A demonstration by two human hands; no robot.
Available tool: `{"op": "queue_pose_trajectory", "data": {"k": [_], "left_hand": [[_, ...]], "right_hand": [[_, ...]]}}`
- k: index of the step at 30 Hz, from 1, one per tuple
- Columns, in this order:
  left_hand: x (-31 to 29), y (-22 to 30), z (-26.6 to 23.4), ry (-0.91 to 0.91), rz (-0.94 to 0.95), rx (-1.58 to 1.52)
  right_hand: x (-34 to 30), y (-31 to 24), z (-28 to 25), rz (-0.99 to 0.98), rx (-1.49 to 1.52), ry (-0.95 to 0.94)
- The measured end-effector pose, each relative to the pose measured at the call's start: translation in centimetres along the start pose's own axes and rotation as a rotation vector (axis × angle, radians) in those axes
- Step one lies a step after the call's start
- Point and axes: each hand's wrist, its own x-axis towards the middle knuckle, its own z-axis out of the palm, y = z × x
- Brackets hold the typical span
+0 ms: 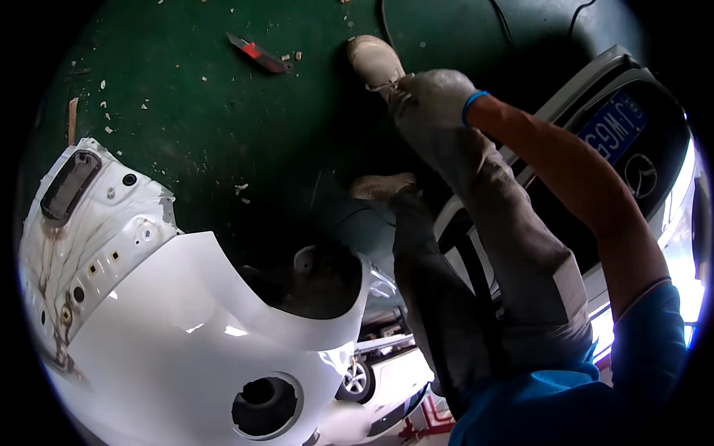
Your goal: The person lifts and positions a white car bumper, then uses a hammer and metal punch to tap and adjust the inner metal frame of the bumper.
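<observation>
Near the top of the view, the right hand (439, 97), in a pale glove with a blue band at the wrist, rests at the lower trouser leg (513, 223), just beside the beige shoe (374, 62) on the green floor (167, 63). Its fingers (402, 99) are bent; I cannot tell whether they grasp anything. The left hand is out of view, its fingers unseen. A red and grey knife (254, 52) lies left of the shoe. A white body panel (163, 312) fills the lower left; a car's dark rear (658, 123) stands at right.
</observation>
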Motion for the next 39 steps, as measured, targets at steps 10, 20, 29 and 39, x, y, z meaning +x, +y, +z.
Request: {"op": "queue_pose_trajectory", "data": {"k": [10,20,29,39], "left_hand": [[-0.2,-0.3,1.8,0.098,-0.018,0.004],[-3.5,-1.7,1.3,0.191,-0.032,0.021],[-9.2,1.2,1.7,0.392,-0.424,-1.354],[-60.3,26.2,-0.7,-0.343,-2.938,-1.151]], "right_hand": [[3.2,-9.2,3.8,-0.166,-0.016,-0.224],[-8.6,-26.4,5.4,-0.542,-0.275,-0.438],[-14.6,-36.9,6.3,-0.399,-0.18,-0.348],[-3.7,-33.9,21.2,-0.606,0.152,-0.742]]}}
